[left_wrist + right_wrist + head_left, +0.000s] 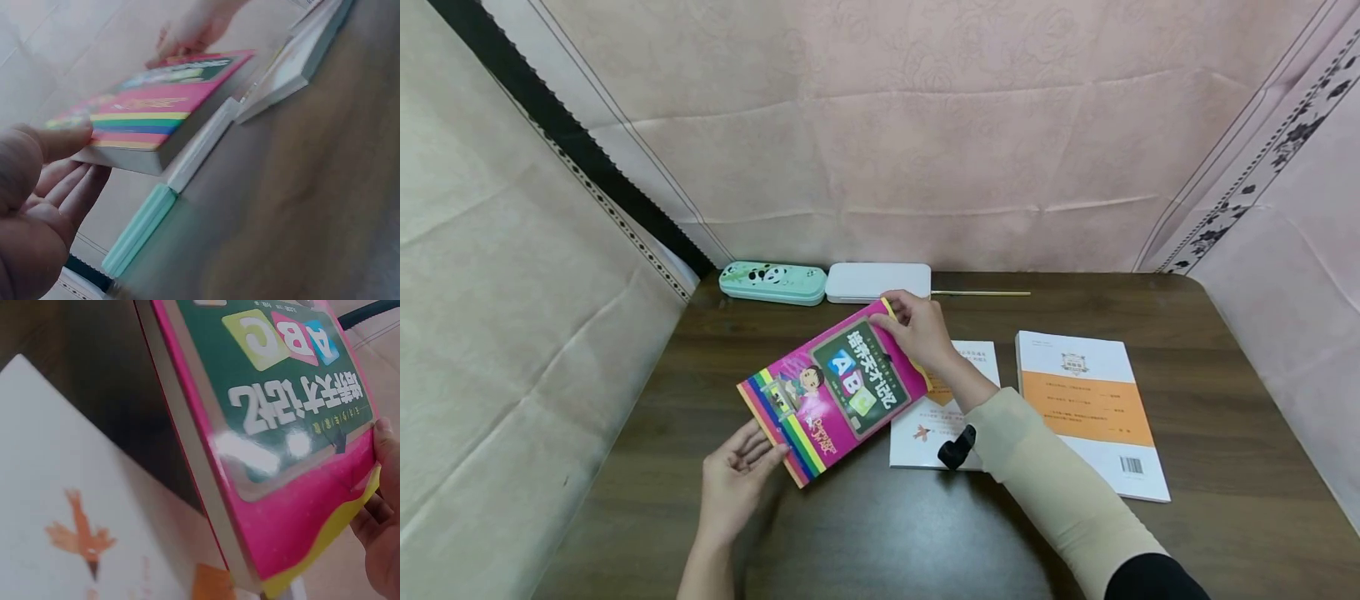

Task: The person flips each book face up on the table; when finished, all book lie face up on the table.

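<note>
Pink ABC book [838, 389], rainbow-striped edge, green panel, held by both hands.

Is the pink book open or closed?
Closed. The pink book shows its whole front cover, pages together, held between the left hand and right hand.

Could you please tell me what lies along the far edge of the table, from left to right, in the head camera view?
Mint-green panda pencil case → white rectangular case → thin yellow stick. The pink ABC book, held in both hands, sits nearer and is left out of the order.
</note>
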Available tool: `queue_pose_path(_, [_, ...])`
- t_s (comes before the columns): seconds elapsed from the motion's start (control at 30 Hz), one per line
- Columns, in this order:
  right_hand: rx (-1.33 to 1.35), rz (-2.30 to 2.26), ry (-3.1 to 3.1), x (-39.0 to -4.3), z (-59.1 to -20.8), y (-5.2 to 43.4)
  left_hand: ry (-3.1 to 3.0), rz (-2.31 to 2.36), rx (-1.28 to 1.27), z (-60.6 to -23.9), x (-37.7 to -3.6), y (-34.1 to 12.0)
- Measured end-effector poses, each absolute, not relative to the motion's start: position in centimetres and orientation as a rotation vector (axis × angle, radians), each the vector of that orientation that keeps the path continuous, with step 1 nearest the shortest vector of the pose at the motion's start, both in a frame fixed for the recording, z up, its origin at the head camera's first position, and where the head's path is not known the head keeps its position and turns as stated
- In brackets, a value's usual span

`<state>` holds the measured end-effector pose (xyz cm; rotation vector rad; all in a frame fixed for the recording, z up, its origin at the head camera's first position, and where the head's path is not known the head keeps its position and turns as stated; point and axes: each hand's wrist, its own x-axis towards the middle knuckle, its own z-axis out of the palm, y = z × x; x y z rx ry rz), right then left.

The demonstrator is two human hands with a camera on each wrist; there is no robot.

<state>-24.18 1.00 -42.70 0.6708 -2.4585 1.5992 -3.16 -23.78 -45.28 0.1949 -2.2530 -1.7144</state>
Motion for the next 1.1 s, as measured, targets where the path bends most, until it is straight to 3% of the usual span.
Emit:
queue_pose_path(0.33, [0.717, 1.509, -2.719, -24.6, -45.7, 0.3, -2.256, -1.61, 0.325, -45.1, -4.7, -24.6])
queue_pose_path(0.7, [0.89, 1.461, -3.006, -24.1, -46.2, 0.9, -2.585, -1.5, 0.435, -46.5, -6.3, -26.1])
queue_pose_path(1.1, [0.917, 1.357, -3.04, -23.3, -46.2, 4.5, -2.85, -1.394, 0.167, -46.3, -6.7, -27.7])
